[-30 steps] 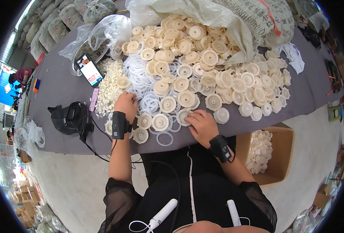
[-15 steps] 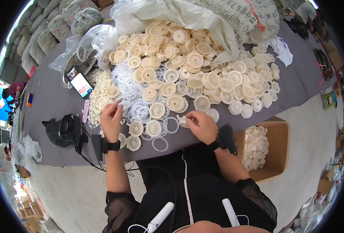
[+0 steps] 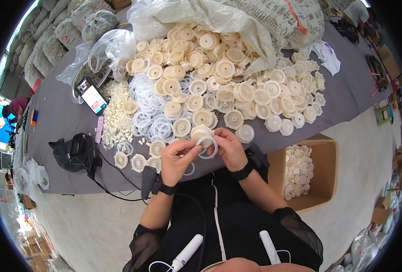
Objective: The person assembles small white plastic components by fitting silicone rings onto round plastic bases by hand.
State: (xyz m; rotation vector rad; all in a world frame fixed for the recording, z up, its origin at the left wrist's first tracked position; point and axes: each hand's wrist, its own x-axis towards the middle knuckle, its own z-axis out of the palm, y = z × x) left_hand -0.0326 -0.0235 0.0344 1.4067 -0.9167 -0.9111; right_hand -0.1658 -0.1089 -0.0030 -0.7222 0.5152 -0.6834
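Note:
In front of my body both hands meet over the near part of the table. My left hand [image 3: 179,157] is closed, pinching a translucent white sealing ring [image 3: 216,148] by its left side. Behind the ring, a cream round plastic cap [image 3: 201,132] is held in my right hand [image 3: 232,150], whose fingers are closed at its right edge. The ring overlaps the cap's lower part; whether it is seated cannot be told. Past my hands lie loose white rings [image 3: 153,106] and a large heap of cream caps [image 3: 226,68]. Several caps lie beside my left hand.
Left of the rings are small cream pieces [image 3: 115,106], a phone [image 3: 91,96] and a black cap-like item [image 3: 74,153] with a cable. A woven sack [image 3: 291,22] lies behind the heap. At right below the table stands a cardboard box [image 3: 323,177] holding caps.
My left hand has come right from the ring pile with a ring. My right hand has turned the cap up, and the two hands are now together.

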